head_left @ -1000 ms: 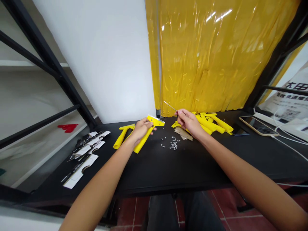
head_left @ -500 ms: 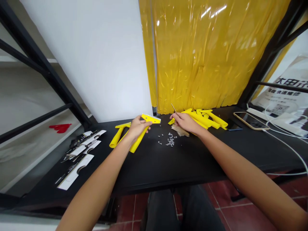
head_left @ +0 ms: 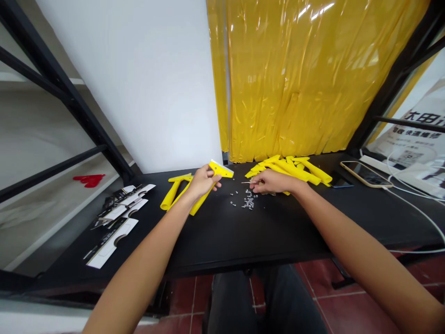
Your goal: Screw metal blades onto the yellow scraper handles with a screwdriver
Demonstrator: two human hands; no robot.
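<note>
My left hand (head_left: 202, 183) is closed round a yellow scraper (head_left: 222, 171), its head pointing right with a pale strip along the upper edge and small dark fastener spots. My right hand (head_left: 267, 182) pinches a thin metal rod (head_left: 246, 182) that points left, lying nearly level; its kind is too small to make out. Just below the rod, a small heap of silvery screws (head_left: 248, 202) lies on the black table (head_left: 222, 241), a few scattered to its left. More yellow scraper bodies (head_left: 168, 198) lie beside my left wrist.
Behind my right hand is a pile of yellow scraper parts (head_left: 314, 172). Two phones, one dark (head_left: 341, 180) and one in a tan case (head_left: 366, 175), lie right with white cables. Printed cards (head_left: 113, 243) lie left. Black frame posts (head_left: 74, 102) and a yellow plastic curtain (head_left: 295, 93) border the table.
My right hand has lowered slightly, and the rod has swung from pointing up to lying nearly level toward the left. My left hand still holds the scraper, its head tilted a little differently.
</note>
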